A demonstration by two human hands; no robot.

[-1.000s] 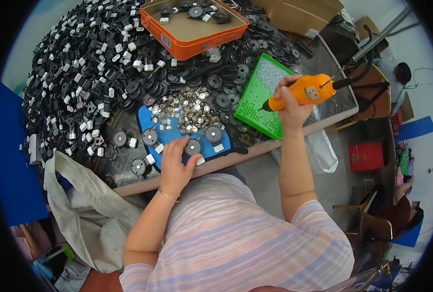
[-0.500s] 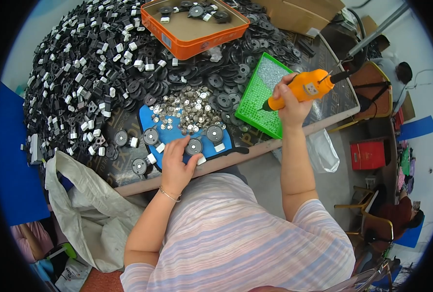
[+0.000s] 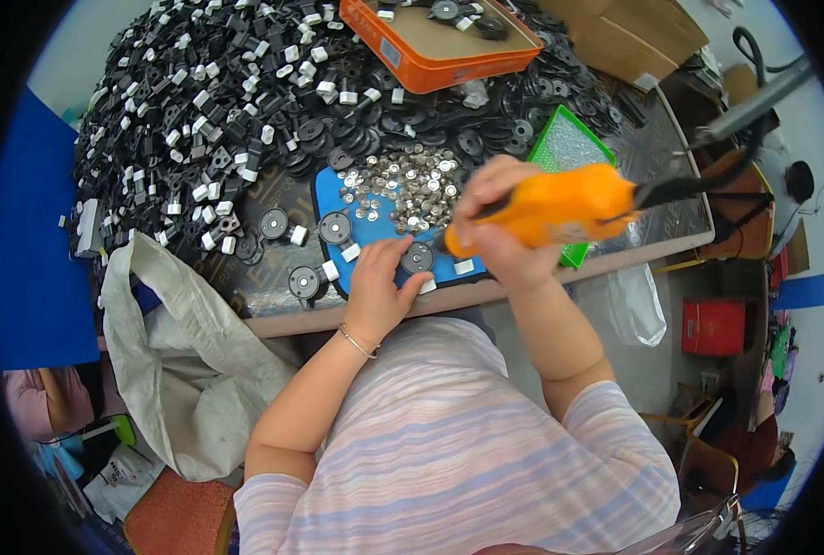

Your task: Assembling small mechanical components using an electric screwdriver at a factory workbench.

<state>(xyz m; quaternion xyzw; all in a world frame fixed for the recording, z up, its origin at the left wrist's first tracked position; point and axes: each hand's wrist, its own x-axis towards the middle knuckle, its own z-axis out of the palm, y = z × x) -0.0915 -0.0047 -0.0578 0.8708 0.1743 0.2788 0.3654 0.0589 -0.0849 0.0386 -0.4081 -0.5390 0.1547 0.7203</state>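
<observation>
My right hand (image 3: 509,227) is wrapped round an orange electric screwdriver (image 3: 560,205). Its dark tip points left, close beside a round black plastic part with a white tab (image 3: 418,258). Fingers and thumb of my left hand (image 3: 381,285) steady that part from its left side at the front of a blue mat (image 3: 367,233). Similar parts lie near: one round black part (image 3: 335,228) on the mat, another (image 3: 304,283) at its left edge, and one (image 3: 274,223) farther left. Small silvery metal pieces (image 3: 412,185) are heaped on the mat.
A large pile of black and white plastic pieces (image 3: 180,129) covers the table's left and back. An orange tin (image 3: 430,79) stands behind, a green tray of tiny screws (image 3: 560,129) at right. A whitish sack (image 3: 199,370) hangs at the front left. A cable hangs from the screwdriver's rear.
My right hand has brought the screwdriver left from over the green tray to beside the round black part. My left hand stays at that part; the whole view has shifted.
</observation>
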